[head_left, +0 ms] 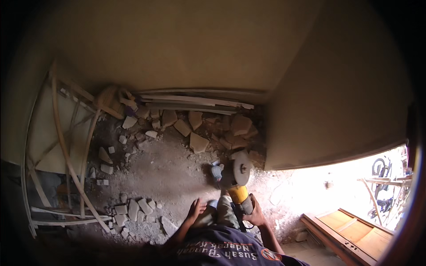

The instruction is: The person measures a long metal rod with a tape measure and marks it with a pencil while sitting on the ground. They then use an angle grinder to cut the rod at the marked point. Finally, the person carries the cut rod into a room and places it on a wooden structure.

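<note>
My right hand (255,216) is closed round the grey rear body of a yellow angle grinder (239,194). The tool points away from me, its large round disc (242,172) at the far end above the rubble floor. A dark cord hangs beside my right wrist. To the left, my left hand (196,209) hovers in front of my thigh with fingers apart, holding nothing. Below the disc, a blue-grey shoe (216,172) shows on the floor. Whether the disc is spinning cannot be made out.
Broken masonry pieces (199,142) lie along the far wall, below long strips (191,103). More rubble (133,209) sits at the near left. A wooden frame (66,150) leans at the left. A wooden door panel (350,235) lies near the bright doorway at right.
</note>
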The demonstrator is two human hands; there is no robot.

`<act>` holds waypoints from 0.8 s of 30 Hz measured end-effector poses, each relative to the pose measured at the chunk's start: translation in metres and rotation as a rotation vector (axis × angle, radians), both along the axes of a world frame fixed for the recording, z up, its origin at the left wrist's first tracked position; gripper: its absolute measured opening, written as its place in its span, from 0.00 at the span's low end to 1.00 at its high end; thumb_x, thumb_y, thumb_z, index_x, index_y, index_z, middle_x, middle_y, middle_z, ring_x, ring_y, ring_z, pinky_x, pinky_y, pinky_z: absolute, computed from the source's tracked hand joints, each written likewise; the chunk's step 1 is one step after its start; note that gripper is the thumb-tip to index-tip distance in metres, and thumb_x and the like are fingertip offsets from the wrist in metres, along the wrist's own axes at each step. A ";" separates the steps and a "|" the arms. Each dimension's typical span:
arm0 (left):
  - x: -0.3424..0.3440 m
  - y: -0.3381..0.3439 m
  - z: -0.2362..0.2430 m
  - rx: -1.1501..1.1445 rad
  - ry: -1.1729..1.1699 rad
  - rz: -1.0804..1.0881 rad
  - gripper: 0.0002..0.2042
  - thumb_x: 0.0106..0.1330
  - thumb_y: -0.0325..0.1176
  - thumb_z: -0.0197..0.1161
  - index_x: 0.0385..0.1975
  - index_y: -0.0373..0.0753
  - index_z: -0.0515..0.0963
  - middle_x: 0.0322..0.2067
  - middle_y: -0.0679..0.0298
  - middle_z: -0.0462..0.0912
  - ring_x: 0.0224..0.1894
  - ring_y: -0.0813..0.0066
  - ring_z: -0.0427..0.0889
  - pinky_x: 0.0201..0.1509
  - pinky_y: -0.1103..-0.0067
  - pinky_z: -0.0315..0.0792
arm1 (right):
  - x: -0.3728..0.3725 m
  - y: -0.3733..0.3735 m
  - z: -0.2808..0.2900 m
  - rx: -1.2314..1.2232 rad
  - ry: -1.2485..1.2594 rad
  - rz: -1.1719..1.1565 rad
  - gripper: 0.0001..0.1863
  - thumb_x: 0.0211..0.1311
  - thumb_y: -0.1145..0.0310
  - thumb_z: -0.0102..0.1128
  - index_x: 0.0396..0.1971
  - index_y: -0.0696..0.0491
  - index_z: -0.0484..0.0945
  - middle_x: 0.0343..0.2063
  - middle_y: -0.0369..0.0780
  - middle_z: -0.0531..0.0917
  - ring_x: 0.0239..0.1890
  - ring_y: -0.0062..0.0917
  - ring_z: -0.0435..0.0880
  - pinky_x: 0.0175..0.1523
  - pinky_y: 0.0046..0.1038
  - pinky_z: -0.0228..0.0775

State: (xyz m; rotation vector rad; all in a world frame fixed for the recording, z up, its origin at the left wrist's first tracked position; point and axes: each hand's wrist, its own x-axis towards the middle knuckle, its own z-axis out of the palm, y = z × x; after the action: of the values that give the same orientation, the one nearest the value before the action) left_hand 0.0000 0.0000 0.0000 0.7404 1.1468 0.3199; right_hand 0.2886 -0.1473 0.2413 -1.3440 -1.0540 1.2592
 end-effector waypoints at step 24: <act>0.348 -0.506 0.208 -0.234 -1.018 -1.622 0.34 0.76 0.64 0.48 0.56 0.33 0.78 0.50 0.56 0.85 0.54 0.65 0.82 0.60 0.70 0.71 | 0.138 -0.530 0.289 0.871 -0.197 -0.915 0.38 0.60 0.61 0.75 0.61 0.51 0.58 0.40 0.45 0.77 0.35 0.39 0.84 0.36 0.38 0.80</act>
State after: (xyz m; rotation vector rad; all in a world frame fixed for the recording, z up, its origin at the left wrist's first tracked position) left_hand 0.3476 -0.5059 0.2078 0.8981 -0.5395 -0.7488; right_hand 0.4268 -0.6770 0.5300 -1.0269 -0.7887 -0.0421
